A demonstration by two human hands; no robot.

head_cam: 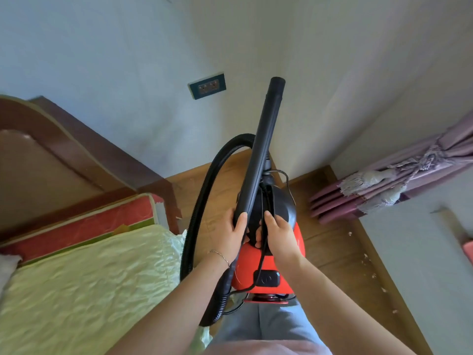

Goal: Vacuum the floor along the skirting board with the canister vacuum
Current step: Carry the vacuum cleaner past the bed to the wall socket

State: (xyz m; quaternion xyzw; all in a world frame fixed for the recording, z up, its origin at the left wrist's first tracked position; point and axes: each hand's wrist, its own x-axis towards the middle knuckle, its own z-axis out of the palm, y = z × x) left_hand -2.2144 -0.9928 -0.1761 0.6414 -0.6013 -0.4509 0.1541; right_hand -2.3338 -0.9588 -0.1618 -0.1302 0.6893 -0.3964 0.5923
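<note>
1. Gripping the lower end of the black wand (261,149), the left hand (234,231) curled its fingers round it, just above the red canister vacuum (286,262).
2. The right hand (279,234) clasped the canister vacuum's black top.
3. The hose (197,216) looped left of the canister vacuum, towards the bed (89,278); wooden floor (340,252) lay beneath.

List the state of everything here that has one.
wand, raised, tip off the floor
left hand, grips the wand's lower end
right hand, grips the black top of the canister vacuum
hose, looped
wall socket, nothing plugged in
curtain, tied back
crumbs, not yet vacuumed
</note>
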